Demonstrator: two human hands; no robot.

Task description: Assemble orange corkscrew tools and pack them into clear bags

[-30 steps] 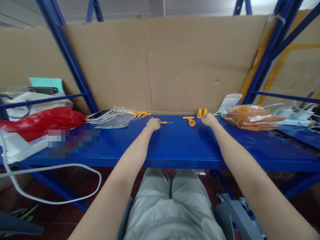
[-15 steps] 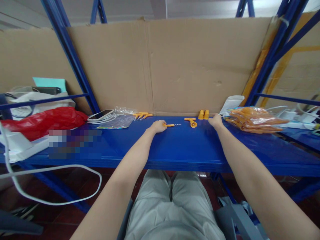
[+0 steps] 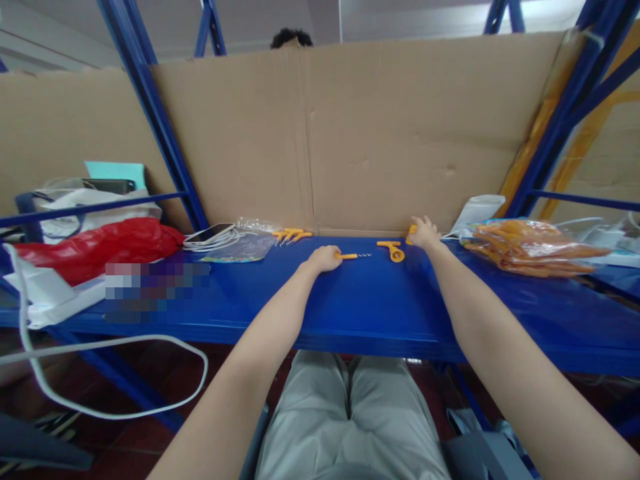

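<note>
My left hand point(image 3: 325, 257) rests on the blue shelf point(image 3: 360, 300), fingers closed round the orange handle of a small corkscrew point(image 3: 353, 255) whose metal spiral points right. Far back by the cardboard wall, my right hand point(image 3: 425, 233) has its fingers spread over two small orange caps point(image 3: 411, 231); only a sliver of orange shows beside the fingers. An orange T-shaped piece with a ring end point(image 3: 391, 249) lies between my hands.
More orange corkscrews point(image 3: 291, 234) lie at the back left beside a clear plastic bag point(image 3: 240, 245), a phone point(image 3: 209, 233) and white cables. A bag of orange parts point(image 3: 530, 247) sits right. A red bag point(image 3: 95, 245) lies left. Someone's hair point(image 3: 291, 37) shows above the cardboard.
My right hand has moved back from the right onto the two orange caps and now covers them. My left hand still holds the corkscrew. The camera tilted slightly.
</note>
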